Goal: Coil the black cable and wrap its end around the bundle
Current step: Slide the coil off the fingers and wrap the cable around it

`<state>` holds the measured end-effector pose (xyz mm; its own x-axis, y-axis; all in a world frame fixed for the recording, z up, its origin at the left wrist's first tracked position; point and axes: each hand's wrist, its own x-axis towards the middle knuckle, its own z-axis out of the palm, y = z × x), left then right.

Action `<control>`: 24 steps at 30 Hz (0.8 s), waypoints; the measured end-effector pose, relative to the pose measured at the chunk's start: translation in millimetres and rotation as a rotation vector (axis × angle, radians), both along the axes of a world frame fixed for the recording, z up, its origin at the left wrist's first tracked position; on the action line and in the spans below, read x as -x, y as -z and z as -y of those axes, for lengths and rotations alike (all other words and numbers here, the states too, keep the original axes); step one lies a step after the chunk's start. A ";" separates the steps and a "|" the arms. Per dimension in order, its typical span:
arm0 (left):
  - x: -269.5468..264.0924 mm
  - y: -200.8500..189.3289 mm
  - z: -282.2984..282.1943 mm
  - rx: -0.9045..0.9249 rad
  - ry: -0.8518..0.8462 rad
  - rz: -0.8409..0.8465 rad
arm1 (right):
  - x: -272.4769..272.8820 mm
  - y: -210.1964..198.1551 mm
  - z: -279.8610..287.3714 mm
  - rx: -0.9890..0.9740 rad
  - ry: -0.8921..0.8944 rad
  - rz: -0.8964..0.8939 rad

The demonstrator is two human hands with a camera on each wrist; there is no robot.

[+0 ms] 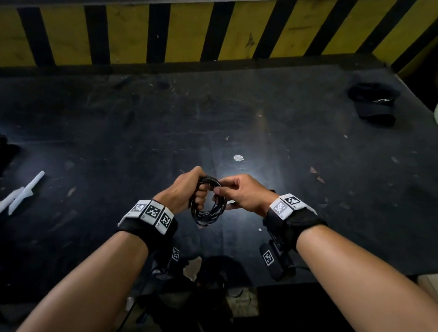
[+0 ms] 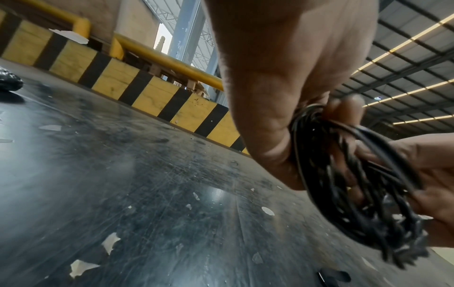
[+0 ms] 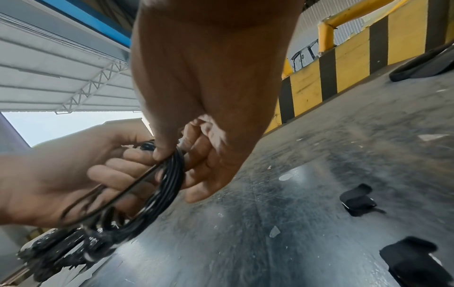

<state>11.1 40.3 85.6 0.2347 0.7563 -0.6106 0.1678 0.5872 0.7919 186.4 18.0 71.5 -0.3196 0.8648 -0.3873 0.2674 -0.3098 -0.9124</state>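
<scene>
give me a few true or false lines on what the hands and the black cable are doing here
1. The left hand grips the coiled black cable. True.
2. The coil lies flat on the table. False: it is held up above it.
3. The right hand pinches the cable at the top of the coil. True.
4. The right hand is open and empty. False: its fingers pinch the cable.
5. A black cap lies at the table's far right. True.
</scene>
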 end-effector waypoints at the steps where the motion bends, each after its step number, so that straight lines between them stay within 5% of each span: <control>1: -3.6 0.6 2.4 -0.020 -0.008 -0.031 | -3.0 0.7 0.5 -0.017 -0.002 0.028; 7: -11.0 18.5 15.6 -0.116 0.162 -0.266 | -24.7 2.4 -1.7 -0.189 -0.096 0.375; 12: -28.3 13.0 27.9 -0.390 0.268 -0.444 | -36.8 -4.6 0.6 -0.351 -0.254 0.666; 19: -49.7 11.2 33.0 -0.541 0.563 -0.675 | -59.1 -4.0 5.9 -0.328 -0.236 0.681; 24: -73.6 22.7 33.7 -0.482 0.432 -0.618 | -60.4 5.8 19.9 -0.169 -0.245 0.608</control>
<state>84.8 6.7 62.9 0.2930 0.8852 -0.3613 0.7755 0.0010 0.6314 246.7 -1.9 65.6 -0.2821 0.8594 -0.4263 0.7932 -0.0410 -0.6076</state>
